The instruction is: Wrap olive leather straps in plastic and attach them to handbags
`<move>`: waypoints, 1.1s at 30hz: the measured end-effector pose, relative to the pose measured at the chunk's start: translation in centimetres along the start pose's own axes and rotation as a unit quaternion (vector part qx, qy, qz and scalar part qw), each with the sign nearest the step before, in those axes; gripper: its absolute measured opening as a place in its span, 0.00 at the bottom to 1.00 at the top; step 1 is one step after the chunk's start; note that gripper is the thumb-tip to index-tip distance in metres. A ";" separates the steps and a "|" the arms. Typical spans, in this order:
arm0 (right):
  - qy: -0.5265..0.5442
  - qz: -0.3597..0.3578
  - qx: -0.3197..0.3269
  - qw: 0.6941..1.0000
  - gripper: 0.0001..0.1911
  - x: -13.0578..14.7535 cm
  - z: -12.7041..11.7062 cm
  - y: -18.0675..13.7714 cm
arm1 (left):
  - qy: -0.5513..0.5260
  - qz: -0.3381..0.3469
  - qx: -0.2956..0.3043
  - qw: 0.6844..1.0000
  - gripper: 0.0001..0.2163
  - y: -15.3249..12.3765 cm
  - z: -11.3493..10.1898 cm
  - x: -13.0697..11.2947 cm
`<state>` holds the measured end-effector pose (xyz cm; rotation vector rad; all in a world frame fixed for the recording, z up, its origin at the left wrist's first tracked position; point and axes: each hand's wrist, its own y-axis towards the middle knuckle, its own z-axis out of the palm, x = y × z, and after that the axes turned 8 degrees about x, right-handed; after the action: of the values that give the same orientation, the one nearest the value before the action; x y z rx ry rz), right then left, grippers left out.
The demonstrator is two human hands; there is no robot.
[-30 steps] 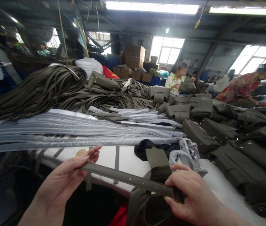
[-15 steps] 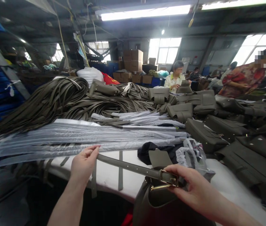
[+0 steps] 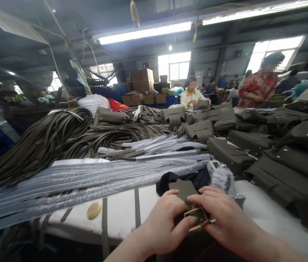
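Observation:
My left hand (image 3: 165,220) and my right hand (image 3: 222,214) are together at a gold-coloured buckle (image 3: 197,214) on a dark olive strap. The left thumb presses at the near side of the buckle, its fingers curled over the strap, which is mostly hidden. My right fingers grip the buckle's far and right side. Under the hands is a dark olive handbag, largely covered, with its flap (image 3: 182,189) standing up behind them. Part of a gold zip shows below the buckle.
Grey-white wrapped straps (image 3: 110,173) lie across the table (image 3: 121,203), with loose olive straps (image 3: 69,134) piled behind. Olive bags (image 3: 287,171) are heaped at right. A yellow round disc (image 3: 94,210) lies front left. Beside the hands are dark cloth (image 3: 165,182) and clear plastic (image 3: 222,178). Co-workers (image 3: 193,94) sit beyond.
My left hand has moved right from the strap's far end to the buckle, uncovering the yellow disc. My right hand stays at the buckle. The camera view has shifted a little.

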<state>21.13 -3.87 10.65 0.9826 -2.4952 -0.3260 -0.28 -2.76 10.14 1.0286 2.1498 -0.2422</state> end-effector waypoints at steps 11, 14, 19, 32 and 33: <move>-0.137 0.013 -0.144 0.980 0.07 -2.5 -2.1 0.2 | -0.297 -0.124 0.026 0.946 0.24 0.1 2.3 1.2; -0.125 0.023 -0.129 0.983 0.05 -2.5 -2.1 0.4 | -0.369 -0.112 0.076 0.920 0.25 0.5 2.2 0.8; -0.116 0.032 -0.135 0.983 0.07 -2.7 -1.9 0.2 | -0.439 -0.089 0.068 0.892 0.26 1.4 2.2 0.3; -0.211 0.100 -0.282 0.931 0.22 -3.4 -0.7 -2.1 | -0.480 -0.039 0.048 0.875 0.29 3.5 2.4 0.6; -0.211 0.102 -0.285 0.929 0.22 -3.3 -0.5 -2.1 | -0.485 -0.042 0.030 0.873 0.28 3.6 2.5 0.7</move>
<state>24.72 -3.15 9.26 0.4401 -2.5822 -1.2209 3.43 -1.05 8.35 0.6201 1.2599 -0.7025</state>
